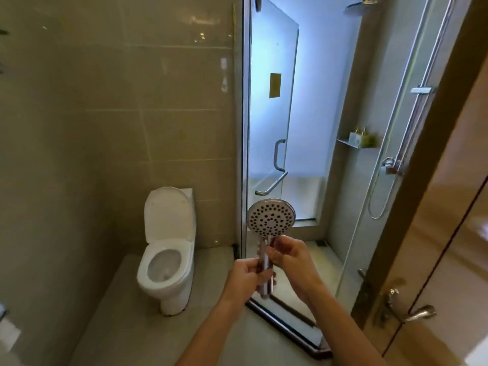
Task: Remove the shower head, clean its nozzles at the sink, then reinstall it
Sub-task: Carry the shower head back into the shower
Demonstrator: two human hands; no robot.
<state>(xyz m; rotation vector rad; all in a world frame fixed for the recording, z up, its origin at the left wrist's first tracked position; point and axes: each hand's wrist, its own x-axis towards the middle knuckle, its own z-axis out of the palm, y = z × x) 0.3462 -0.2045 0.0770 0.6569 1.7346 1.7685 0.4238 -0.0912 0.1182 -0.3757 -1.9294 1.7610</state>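
A chrome hand-held shower head [271,218] stands upright in front of me, its round nozzle face with several dark holes turned toward the camera. My left hand [247,276] grips the lower part of its handle. My right hand [287,253] pinches the handle just below the round face. No hose is attached to the handle's bottom end. Inside the shower stall at the right, the riser rail with its slider bracket [422,90], the mixer valve [390,165] and a loose hanging hose [380,204] are visible.
A white toilet [166,249] with raised lid stands at the left by the tiled wall. The glass shower door [274,101] is swung open into the stall. A wooden door [435,260] with lever handle [420,314] is at the right. A shelf [356,143] holds bottles.
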